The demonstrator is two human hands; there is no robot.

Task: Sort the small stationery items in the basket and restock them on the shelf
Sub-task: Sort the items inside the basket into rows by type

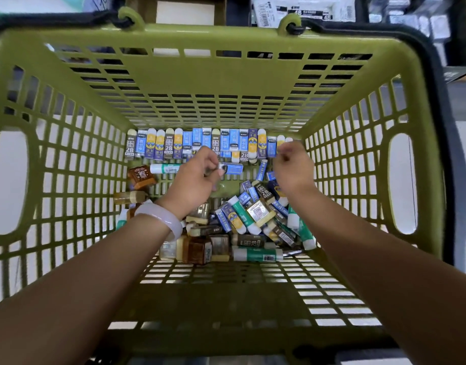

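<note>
Both my hands reach down into an olive-green plastic basket [68, 143]. A row of small erasers [200, 143] in blue, grey and yellow sleeves stands lined up along its far wall. My left hand [195, 177] pinches a blue-sleeved eraser [232, 168] that lies just in front of the row. My right hand [292, 164] has curled fingers at the right end of the row, touching a pale eraser [280, 142] there. A loose pile of erasers, green-and-white glue sticks [257, 254] and brown items [197, 250] fills the near part of the floor.
One green-and-white glue stick [164, 168] lies alone left of my left hand, with a brown item [141, 176] beside it. A black handle [434, 83] runs round the basket's rim. Packaged goods [303, 9] sit beyond the far wall.
</note>
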